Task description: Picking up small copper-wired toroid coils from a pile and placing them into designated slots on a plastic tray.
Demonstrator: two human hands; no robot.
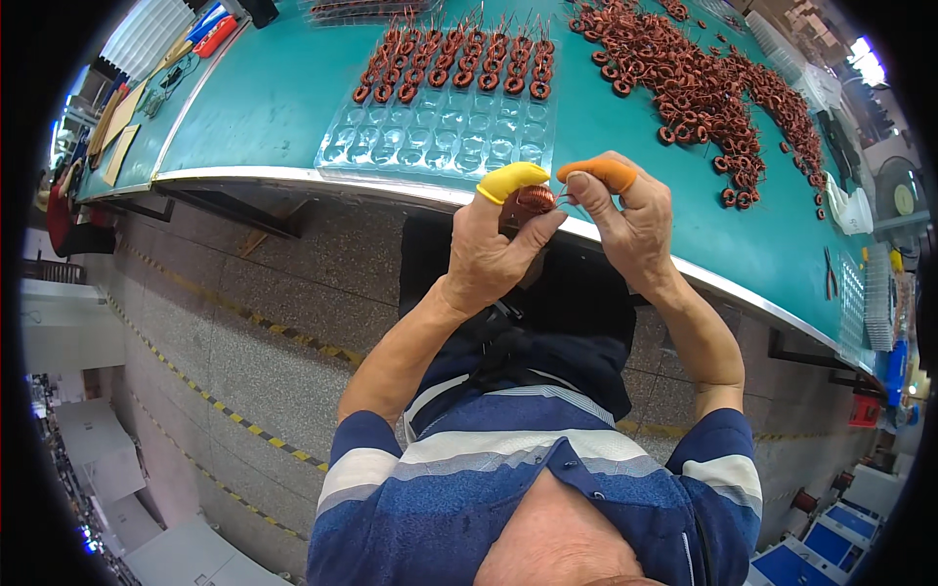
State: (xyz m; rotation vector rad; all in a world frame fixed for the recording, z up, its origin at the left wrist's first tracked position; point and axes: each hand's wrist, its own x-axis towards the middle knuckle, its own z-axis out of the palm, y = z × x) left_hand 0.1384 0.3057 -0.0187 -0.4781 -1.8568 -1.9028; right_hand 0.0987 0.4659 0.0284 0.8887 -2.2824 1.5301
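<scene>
Just over the front edge of the green table, my left hand [489,242] pinches a ring-shaped copper coil [535,199] between thumb and index finger. A yellow finger cot [512,181] covers that index finger. Close on its right, my right hand [633,223] has thumb and index finger pressed together on the coil's thin wire lead. Its index finger wears an orange finger cot [601,174]. Beyond my hands lies a clear plastic tray [430,137] of round pockets. Copper coils [459,63] stand in its far rows with their leads up, while the near pockets hold none.
A large loose heap of copper coils [684,88] spreads over the table [264,107] at the right. Pliers [831,273] lie near the right edge, beside stacked clear trays [879,293]. At the far left is a red-handled tool [215,36]. Another filled tray [366,10] sits at the back.
</scene>
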